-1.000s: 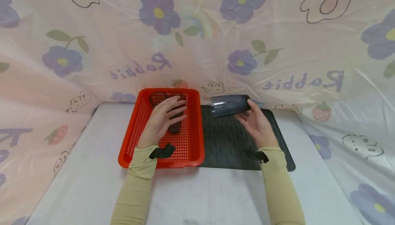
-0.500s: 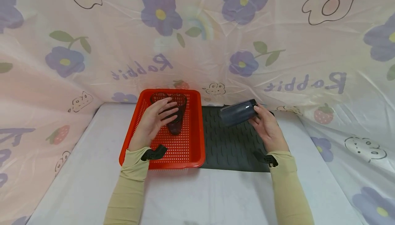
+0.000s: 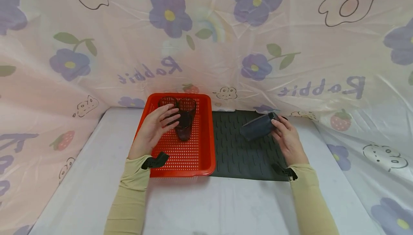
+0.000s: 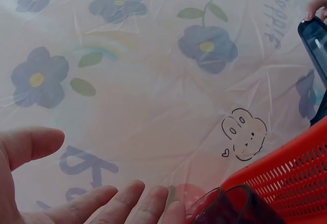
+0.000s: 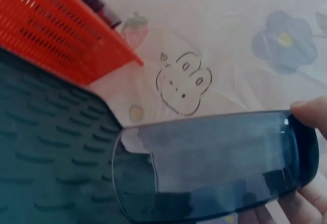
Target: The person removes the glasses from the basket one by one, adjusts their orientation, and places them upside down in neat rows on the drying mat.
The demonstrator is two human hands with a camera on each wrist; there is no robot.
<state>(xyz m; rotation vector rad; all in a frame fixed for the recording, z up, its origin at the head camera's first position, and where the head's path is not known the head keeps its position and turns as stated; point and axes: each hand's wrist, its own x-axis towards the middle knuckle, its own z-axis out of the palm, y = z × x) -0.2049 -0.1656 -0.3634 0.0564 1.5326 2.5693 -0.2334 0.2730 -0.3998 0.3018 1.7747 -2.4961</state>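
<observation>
A pale grey table [image 3: 206,206], curtained by a flower-printed plastic sheet [image 3: 290,30], carries a red perforated basket [image 3: 203,156] beside a dark ribbed mat [image 3: 238,156]. The right hand [image 3: 288,140] grips a smoky grey tumbler [image 3: 258,126], tilted on its side over the mat. The left hand [image 3: 153,127], fingers spread and holding nothing, hovers beside two dark cups [image 3: 184,118] standing in the basket.

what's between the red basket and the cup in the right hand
Only bare ridged black mat lies between the red basket and the grey cup; the head view shows it.
</observation>
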